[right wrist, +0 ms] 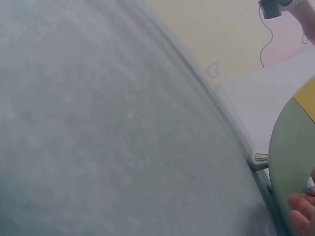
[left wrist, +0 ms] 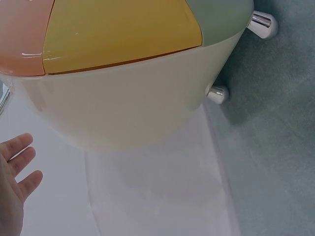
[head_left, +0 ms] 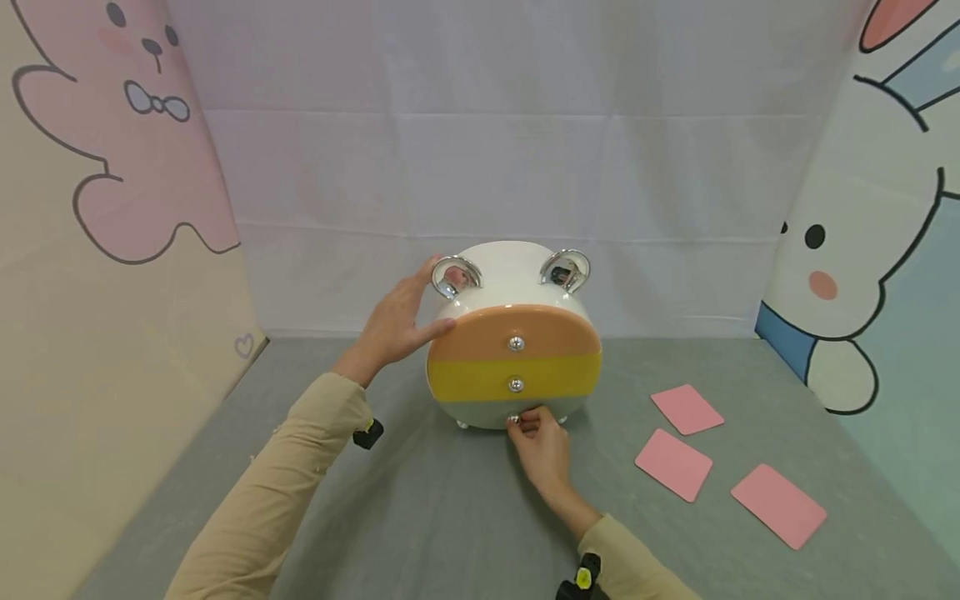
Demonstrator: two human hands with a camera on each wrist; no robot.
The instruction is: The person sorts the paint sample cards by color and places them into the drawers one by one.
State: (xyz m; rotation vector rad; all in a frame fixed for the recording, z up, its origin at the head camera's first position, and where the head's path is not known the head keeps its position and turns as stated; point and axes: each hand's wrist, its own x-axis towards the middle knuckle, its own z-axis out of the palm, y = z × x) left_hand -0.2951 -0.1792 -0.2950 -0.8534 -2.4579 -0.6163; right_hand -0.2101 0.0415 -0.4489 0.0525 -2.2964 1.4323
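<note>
A rounded white cabinet point(head_left: 498, 271) with two shiny silver ears stands on the table, its front banded in orange point(head_left: 472, 337), yellow point(head_left: 472, 379) and grey-green point(head_left: 472, 411). Each band carries a small silver knob. My left hand point(head_left: 397, 321) is at the cabinet's upper left side, thumb on the orange band's edge and straight fingers up beside the ear point(head_left: 456, 276). Low at the front, my right hand point(head_left: 545, 446) pinches the bottom knob point(head_left: 513, 419) between thumb and curled fingers. All three bands sit flush with the body. Only part of my right hand point(right wrist: 302, 214) shows in its wrist view.
Three pink cards point(head_left: 686, 409) lie flat on the grey tabletop point(head_left: 420, 517) to the right of the cabinet. Behind hangs a white cloth point(head_left: 495, 167). Side panels with a pink bear point(head_left: 150, 167) and a white rabbit point(head_left: 840, 250) flank the table. Silver feet point(left wrist: 263, 24) support the cabinet.
</note>
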